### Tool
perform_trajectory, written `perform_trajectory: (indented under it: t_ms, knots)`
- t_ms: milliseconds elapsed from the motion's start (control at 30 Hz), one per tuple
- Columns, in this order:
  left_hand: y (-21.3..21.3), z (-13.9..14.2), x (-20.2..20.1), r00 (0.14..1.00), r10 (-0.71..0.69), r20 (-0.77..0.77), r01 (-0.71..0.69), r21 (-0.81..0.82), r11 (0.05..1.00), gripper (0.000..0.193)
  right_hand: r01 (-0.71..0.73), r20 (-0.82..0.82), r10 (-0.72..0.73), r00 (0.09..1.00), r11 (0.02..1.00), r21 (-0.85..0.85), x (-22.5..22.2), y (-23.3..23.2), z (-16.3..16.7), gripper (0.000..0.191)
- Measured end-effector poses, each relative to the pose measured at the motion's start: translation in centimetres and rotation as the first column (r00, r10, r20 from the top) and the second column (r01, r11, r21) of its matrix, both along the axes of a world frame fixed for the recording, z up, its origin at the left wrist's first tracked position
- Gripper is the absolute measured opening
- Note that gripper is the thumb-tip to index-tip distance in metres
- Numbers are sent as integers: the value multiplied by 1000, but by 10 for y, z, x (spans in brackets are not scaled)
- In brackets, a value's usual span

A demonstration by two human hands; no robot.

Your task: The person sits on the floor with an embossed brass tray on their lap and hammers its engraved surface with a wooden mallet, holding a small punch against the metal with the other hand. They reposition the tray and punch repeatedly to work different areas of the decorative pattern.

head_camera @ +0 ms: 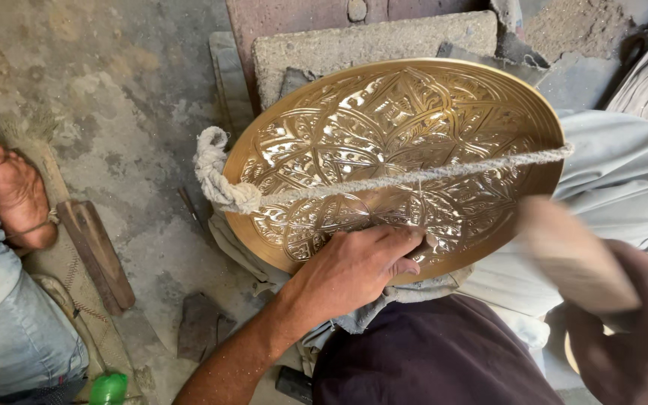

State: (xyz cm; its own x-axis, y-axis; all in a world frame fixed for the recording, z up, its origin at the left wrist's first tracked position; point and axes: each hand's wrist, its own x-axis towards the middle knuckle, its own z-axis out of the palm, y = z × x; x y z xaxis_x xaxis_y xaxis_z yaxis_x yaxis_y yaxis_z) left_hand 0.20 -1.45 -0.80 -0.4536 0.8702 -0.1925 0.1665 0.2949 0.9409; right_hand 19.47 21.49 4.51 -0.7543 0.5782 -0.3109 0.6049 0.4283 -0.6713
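**Engraved brass tray on a dusty workshop floor**

Dusty concrete floor (136,90) all around, no tabletop, just grit and stone slabs (369,45) at 12 o'clock. Dead centre sits the big brass tray (399,142), propped at a tilt on the person's lap over a grey cloth (429,289), with a rope (384,180) stretched across its face to a fat knot at 9 o'clock. It looks stiff, fairly heavy and slick when polished, so I'd say the rim is the safest hold. The left hand (354,270) presses on the lower rim at 6 o'clock, fingers curled on a small tool I can't make out. The right hand (631,330) at 4 o'clock is motion-blurred, its grip clenched round a wooden mallet (575,255). Someone's bare foot (16,195) rests at 9 o'clock beside a wooden block (99,255).
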Motion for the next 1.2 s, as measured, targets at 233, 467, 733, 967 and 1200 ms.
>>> perform_trajectory:
  t_ms: [233,467,733,967,1200]
  knots:
    - [-2,-2,0,997,-57,-60,53,-71,996,29,-83,92,66,994,975,204,0,-5,-3,58]
    - [-3,-2,-4,995,-76,-63,74,-38,997,34,-199,71,191,979,969,146,0,-3,1,43]
    - [-3,5,-8,979,-147,-144,138,-71,988,29,-432,385,295,875,834,343,-9,-17,3,58]
    - [-6,8,-13,981,-166,-99,159,-74,985,28,-440,459,241,855,805,398,10,-19,-8,53]
    - [-9,6,-13,995,-98,-3,97,-80,992,32,161,-6,-167,986,960,-227,29,-15,-21,41]
